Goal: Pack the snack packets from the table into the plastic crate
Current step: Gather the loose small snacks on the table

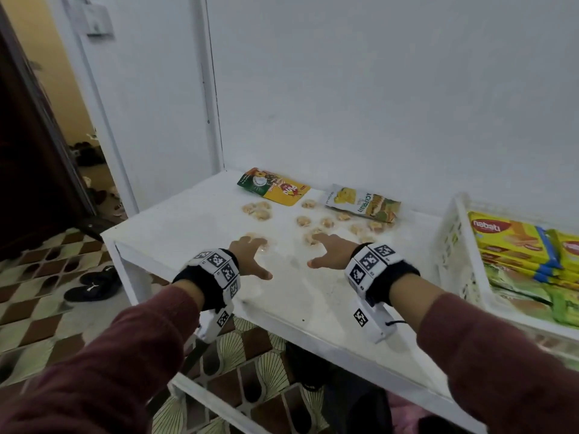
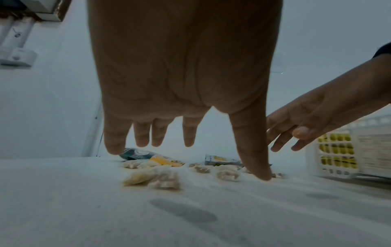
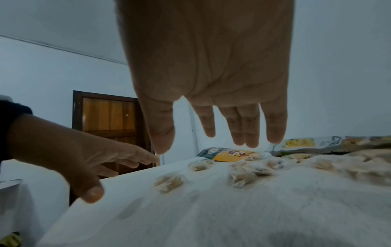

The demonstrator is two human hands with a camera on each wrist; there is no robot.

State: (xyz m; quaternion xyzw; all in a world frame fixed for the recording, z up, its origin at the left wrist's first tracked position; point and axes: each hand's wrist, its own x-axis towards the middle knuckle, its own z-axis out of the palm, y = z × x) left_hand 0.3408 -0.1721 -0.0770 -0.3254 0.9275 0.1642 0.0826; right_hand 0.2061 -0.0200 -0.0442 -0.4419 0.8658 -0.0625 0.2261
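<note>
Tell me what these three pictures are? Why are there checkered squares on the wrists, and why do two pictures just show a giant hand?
A person is wearing three cameras: one on the head and one on each wrist. The checkered squares are stuck on the wrist camera bands; what they are for the pictures don't show.

The head picture looks down at both hands. The left hand and the right hand reach over a white table, fingers spread. Neither holds anything.

The other two pictures come from the wrist cameras, looking along the hand, so it looks huge.

On the table lie many small clear snack packets, plus a yellow and green pouch and a jackfruit bag near the wall. Beside the table sits a white plastic crate already holding yellow wafer packs. The packets should go in there.
</note>
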